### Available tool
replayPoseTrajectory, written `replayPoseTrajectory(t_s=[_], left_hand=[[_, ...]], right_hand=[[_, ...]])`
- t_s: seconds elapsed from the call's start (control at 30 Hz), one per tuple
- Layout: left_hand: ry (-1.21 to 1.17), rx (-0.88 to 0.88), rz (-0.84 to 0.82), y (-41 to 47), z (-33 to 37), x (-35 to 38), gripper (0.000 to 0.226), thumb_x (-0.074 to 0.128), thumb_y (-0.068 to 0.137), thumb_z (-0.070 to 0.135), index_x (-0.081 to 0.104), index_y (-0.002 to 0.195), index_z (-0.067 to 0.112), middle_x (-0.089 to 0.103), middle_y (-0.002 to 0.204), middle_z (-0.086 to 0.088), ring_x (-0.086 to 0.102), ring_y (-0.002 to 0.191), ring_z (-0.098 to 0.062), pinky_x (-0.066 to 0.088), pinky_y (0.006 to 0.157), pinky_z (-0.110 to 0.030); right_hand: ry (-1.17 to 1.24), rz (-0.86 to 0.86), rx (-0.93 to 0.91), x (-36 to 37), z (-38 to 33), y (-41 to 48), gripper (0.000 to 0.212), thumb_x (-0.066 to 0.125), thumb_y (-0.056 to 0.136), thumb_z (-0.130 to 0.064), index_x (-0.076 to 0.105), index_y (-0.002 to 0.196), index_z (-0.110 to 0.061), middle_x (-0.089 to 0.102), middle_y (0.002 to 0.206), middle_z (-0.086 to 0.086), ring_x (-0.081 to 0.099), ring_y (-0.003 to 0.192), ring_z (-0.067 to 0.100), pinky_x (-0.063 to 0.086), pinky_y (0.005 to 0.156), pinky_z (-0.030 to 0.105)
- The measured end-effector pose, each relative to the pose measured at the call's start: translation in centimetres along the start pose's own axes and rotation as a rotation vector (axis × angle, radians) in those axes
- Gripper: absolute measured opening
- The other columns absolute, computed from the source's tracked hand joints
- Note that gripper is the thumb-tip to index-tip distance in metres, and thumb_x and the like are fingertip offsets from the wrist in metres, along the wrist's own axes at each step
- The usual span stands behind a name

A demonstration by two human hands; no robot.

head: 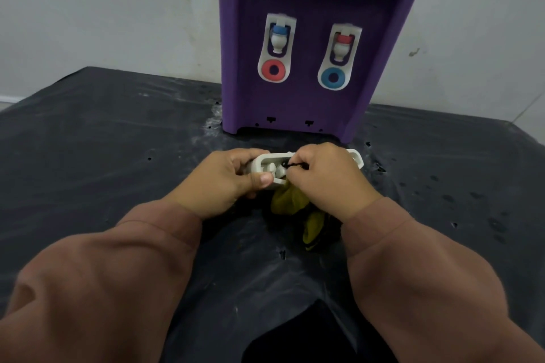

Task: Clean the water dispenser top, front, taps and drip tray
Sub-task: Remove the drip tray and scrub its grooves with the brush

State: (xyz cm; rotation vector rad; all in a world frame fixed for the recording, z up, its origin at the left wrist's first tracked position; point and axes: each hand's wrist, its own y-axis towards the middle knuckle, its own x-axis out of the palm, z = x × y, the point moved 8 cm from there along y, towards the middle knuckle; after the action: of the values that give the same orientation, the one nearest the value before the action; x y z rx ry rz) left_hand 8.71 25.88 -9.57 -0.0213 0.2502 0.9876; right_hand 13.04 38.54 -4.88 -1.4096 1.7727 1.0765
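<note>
Drip tray: the white drip tray point(262, 163) is off the machine and held between both hands just above the black sheet. Its hollow side is turned toward the person, and its right end sticks out past the right hand.
Left hand: the left hand point(224, 183) is curled round the tray's left end, thumb across the near rim and fingers behind it, in a firm hold.
Right hand: the right hand point(327, 177) has its fingers bunched over the middle of the tray. They pinch a dark fold of the cloth and press it into the hollow.
Cloth: the yellow-olive cloth point(287, 200) hangs below the tray, between the two wrists, and trails down toward the sheet.
Step in hand: by my reading, wiping the inside of the drip tray, around the small moulded ribs that show beside the left thumb.
Next move calls for: working the pinched fold along the hollow toward the covered right end while the left hand steadies the tray. How clean the hidden part is, I cannot tell.
Water dispenser: the purple water dispenser point(312, 103) stands upright just beyond the hands, its front facing them. The two small slots point(270, 119) at its foot are probably where the tray hooks on.
Taps: the blue-capped tap point(278, 38) is beyond the left hand and the red-capped tap point(343, 46) beyond the right.
Around: the black sheet point(103, 141) lies under everything, and a pale wall point(103, 9) stands behind.
</note>
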Motion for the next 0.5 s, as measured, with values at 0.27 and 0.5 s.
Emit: replayPoseTrajectory(t_s=[0.27, 0.5], left_hand=[[0.015, -0.015, -0.001, 0.2, -0.3, -0.3, 0.044, 0.069, 0.078, 0.016, 0.061, 0.121, 0.018, 0.069, 0.106, -0.012, 0.061, 0.08, -0.018, 0.051, 0.072, -0.026], [0.02, -0.014, -0.02, 0.1, -0.3, -0.4, 0.041, 0.069, 0.08, 0.017, 0.062, 0.12, 0.02, 0.069, 0.104, -0.012, 0.059, 0.072, -0.015, 0.05, 0.069, -0.026]], right_hand=[[0.423, -0.093, 0.238, -0.3, 2.7, 0.0, 0.009, 0.066, 0.072, -0.012, 0.069, 0.068, -0.005, 0.053, 0.053, 0.003, 0.047, 0.049, 0.009, 0.037, 0.05, 0.02], [0.602, 0.308, 0.165, -4.7, 4.3, -0.6, 0.01, 0.06, 0.063, -0.019, 0.062, 0.058, -0.01, 0.056, 0.054, -0.005, 0.052, 0.058, 0.014, 0.046, 0.058, 0.03]])
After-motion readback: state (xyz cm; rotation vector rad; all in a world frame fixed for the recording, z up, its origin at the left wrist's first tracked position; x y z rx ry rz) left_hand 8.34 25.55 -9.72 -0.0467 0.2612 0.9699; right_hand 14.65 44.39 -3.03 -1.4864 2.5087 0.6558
